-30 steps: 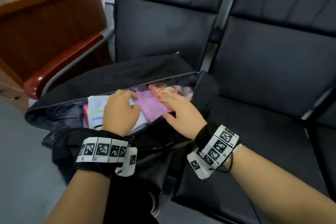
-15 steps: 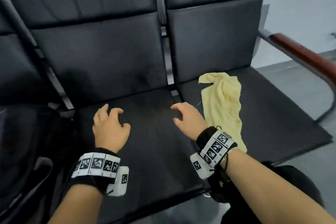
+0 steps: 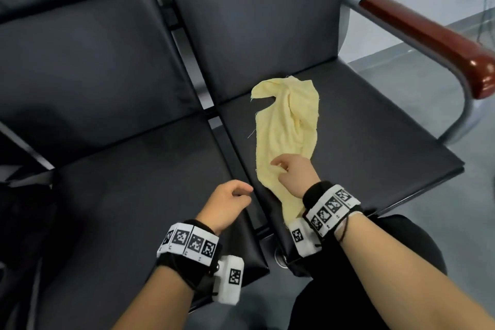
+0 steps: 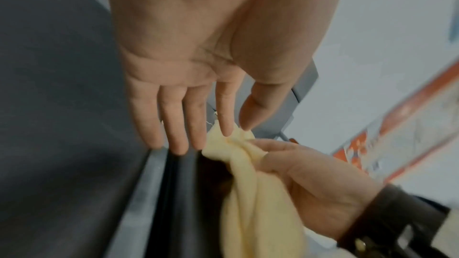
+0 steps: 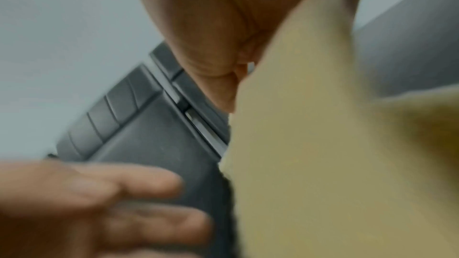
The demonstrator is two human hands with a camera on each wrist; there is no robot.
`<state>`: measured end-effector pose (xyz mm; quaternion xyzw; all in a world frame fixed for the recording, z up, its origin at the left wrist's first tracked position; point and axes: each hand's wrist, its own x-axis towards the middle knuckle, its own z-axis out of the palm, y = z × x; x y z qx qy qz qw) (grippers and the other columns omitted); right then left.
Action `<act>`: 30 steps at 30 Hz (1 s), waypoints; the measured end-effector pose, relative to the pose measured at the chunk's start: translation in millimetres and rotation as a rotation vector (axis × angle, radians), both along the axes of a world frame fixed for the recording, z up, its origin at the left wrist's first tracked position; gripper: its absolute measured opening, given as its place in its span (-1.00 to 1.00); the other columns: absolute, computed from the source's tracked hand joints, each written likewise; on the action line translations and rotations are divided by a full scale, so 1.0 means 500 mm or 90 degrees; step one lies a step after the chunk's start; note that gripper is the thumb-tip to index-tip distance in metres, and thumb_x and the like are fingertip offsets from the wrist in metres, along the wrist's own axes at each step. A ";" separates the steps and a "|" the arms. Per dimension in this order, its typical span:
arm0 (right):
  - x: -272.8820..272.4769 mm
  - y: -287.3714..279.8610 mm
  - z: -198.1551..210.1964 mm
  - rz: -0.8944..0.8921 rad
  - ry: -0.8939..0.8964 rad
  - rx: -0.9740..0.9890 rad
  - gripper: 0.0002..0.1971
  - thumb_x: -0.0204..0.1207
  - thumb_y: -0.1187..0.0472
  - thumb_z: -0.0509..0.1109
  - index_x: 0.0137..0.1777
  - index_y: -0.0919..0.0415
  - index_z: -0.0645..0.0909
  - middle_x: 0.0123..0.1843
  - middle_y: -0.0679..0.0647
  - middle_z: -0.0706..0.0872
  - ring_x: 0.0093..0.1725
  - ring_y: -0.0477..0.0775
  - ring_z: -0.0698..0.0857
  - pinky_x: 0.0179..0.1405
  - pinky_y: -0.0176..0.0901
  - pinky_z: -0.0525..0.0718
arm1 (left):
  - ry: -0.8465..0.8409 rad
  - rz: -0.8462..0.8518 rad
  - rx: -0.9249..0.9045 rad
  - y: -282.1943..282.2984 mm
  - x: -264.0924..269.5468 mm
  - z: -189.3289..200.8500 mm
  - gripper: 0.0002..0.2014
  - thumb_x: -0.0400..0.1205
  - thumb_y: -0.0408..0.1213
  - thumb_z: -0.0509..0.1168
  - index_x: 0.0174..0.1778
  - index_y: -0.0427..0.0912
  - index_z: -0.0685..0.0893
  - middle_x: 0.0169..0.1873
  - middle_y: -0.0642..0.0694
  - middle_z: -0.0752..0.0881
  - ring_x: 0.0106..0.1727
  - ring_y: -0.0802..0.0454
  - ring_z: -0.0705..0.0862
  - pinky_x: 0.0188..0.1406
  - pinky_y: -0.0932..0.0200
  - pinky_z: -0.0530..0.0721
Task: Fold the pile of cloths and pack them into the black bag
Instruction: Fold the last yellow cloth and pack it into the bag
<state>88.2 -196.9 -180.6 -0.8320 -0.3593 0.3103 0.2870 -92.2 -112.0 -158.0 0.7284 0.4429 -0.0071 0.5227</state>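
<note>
The view had swung away from the bag, which half a second earlier was only a dark shape at the left edge and a second earlier lay open under both hands with folded cloths inside; now it was out of sight. The seats [image 3: 128,222] filled the frame instead, and the landmark was the gap between the two seat cushions. Right of that gap, on the end seat beside the armrest [image 3: 428,35], lay the cloth [image 3: 284,120], yellow, crumpled and unfolded, its near end trailing toward the seat's front edge.

The right hand [image 3: 294,174], which had hovered left of the cloth half a second before, had moved right of the gap and closed on the cloth's near part; the left wrist view showed its fingers [image 4: 280,146] curled round a bunched ridge of fabric. The left hand [image 3: 227,201] had followed and sat just left of the gap, its fingers loose and holding nothing, their tips near the cloth.

Judging by this, packing of the previous piece was over and a new cycle had begun: this cloth was being picked up and had yet to be spread, folded and carried back left to the bag.
</note>
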 end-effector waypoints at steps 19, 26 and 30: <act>-0.336 -0.030 0.181 0.276 0.157 0.335 -0.36 0.43 0.33 0.51 0.49 -0.09 0.49 0.17 -0.07 0.67 0.24 -0.15 0.64 0.22 -0.14 0.68 | -0.379 0.243 -0.128 -0.012 -0.290 0.167 -0.80 0.73 -0.37 0.29 0.08 -0.16 0.84 0.03 -0.26 0.85 0.01 -0.19 0.84 -0.25 0.04 0.79; -0.515 0.042 0.198 0.255 -0.009 0.447 -0.71 0.56 0.37 0.36 0.18 0.07 0.76 -0.03 -0.15 0.78 0.01 -0.18 0.71 0.07 -0.31 0.65 | -0.356 0.278 -0.068 -0.007 -0.481 0.202 -0.80 0.75 -0.30 0.28 0.15 -0.21 0.80 0.01 -0.28 0.84 -0.07 -0.08 0.80 -0.19 0.07 0.72; -0.589 0.078 0.226 0.284 0.029 0.453 -0.84 0.59 0.24 0.39 0.00 0.01 0.79 -0.12 -0.16 0.81 -0.10 -0.15 0.74 -0.07 -0.40 0.63 | -0.350 0.329 -0.045 0.000 -0.584 0.218 -0.79 0.75 -0.26 0.28 0.14 -0.22 0.80 -0.05 -0.33 0.83 -0.12 -0.14 0.76 -0.11 -0.08 0.69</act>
